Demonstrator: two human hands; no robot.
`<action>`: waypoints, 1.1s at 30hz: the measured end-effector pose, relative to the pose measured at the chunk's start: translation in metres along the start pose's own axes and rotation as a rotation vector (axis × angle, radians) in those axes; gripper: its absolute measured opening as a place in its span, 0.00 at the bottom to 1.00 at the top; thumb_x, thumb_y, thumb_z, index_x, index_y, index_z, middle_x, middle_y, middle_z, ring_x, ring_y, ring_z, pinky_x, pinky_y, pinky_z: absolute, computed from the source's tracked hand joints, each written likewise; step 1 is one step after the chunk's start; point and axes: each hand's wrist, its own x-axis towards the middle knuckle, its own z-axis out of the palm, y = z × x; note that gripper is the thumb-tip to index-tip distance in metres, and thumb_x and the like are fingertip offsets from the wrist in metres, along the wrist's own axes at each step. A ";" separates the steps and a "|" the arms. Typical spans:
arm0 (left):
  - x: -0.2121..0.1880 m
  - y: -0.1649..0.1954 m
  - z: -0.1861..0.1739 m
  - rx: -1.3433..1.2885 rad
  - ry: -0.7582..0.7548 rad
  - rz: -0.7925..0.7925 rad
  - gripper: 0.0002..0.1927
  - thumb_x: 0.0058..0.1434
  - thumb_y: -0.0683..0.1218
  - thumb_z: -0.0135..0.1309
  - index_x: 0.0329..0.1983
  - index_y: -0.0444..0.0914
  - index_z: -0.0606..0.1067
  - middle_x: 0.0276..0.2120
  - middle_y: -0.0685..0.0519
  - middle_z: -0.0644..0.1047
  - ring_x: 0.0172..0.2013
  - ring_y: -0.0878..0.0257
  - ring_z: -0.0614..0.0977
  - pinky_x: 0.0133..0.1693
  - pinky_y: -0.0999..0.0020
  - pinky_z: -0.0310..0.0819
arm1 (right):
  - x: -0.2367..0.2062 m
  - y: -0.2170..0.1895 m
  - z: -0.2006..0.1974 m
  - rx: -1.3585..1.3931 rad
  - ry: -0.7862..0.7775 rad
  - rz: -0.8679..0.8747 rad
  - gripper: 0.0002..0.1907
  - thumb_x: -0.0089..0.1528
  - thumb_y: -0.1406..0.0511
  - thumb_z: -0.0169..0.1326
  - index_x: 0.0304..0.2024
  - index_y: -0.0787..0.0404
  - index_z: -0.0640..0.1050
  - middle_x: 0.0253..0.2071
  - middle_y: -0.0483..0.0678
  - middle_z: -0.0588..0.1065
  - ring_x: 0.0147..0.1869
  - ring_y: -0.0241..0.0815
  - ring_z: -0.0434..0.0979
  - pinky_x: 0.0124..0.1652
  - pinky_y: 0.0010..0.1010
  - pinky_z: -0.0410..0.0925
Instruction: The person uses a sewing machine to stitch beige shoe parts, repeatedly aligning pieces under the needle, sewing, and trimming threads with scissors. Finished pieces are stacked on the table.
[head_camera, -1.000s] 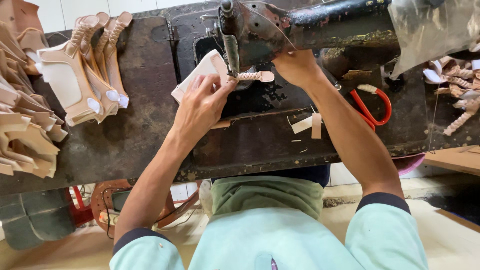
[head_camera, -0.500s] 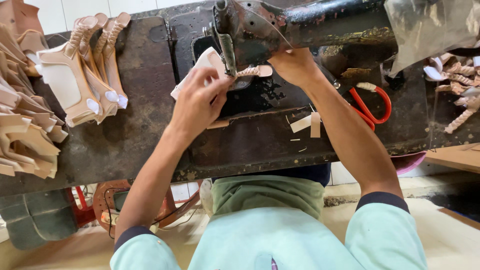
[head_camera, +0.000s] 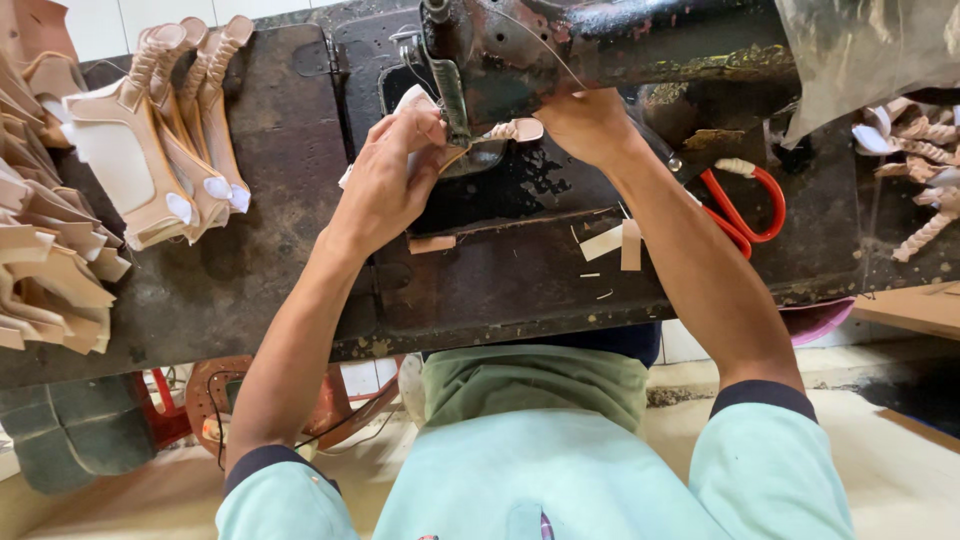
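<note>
A dark, worn sewing machine stands at the back of a black table. My left hand pinches a pale tan shoe-upper piece just left of the needle. My right hand holds the same piece's braided strap end on the needle's right side. Both hands press the piece against the machine bed under the presser foot.
Stacked tan shoe uppers lie at the left, with more cut pieces at the table's left edge. Red-handled scissors rest to the right of my forearm. Braided straps sit at far right under a plastic bag.
Both hands have shifted slightly away from me with the piece, closer under the needle. The view has tilted a little; nothing else moved.
</note>
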 end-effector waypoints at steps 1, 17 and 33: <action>0.000 0.001 0.000 -0.007 -0.006 -0.019 0.15 0.64 0.32 0.54 0.50 0.38 0.65 0.46 0.46 0.83 0.55 0.47 0.81 0.67 0.52 0.61 | 0.001 -0.002 -0.005 0.054 0.008 0.015 0.04 0.58 0.67 0.59 0.29 0.51 0.81 0.32 0.42 0.78 0.41 0.43 0.82 0.36 0.32 0.73; 0.004 0.006 -0.004 -0.023 -0.036 -0.012 0.14 0.62 0.30 0.53 0.46 0.37 0.66 0.38 0.49 0.80 0.47 0.51 0.82 0.69 0.50 0.60 | 0.008 0.000 -0.002 -0.554 -0.277 -0.161 0.13 0.67 0.69 0.51 0.28 0.57 0.81 0.33 0.45 0.76 0.43 0.43 0.76 0.70 0.53 0.62; 0.008 0.014 -0.008 0.165 0.095 0.100 0.18 0.62 0.42 0.66 0.47 0.36 0.68 0.41 0.44 0.77 0.46 0.48 0.80 0.54 0.51 0.71 | 0.035 -0.034 -0.093 1.893 0.363 -0.143 0.29 0.69 0.79 0.57 0.70 0.58 0.67 0.64 0.39 0.70 0.66 0.28 0.69 0.65 0.22 0.65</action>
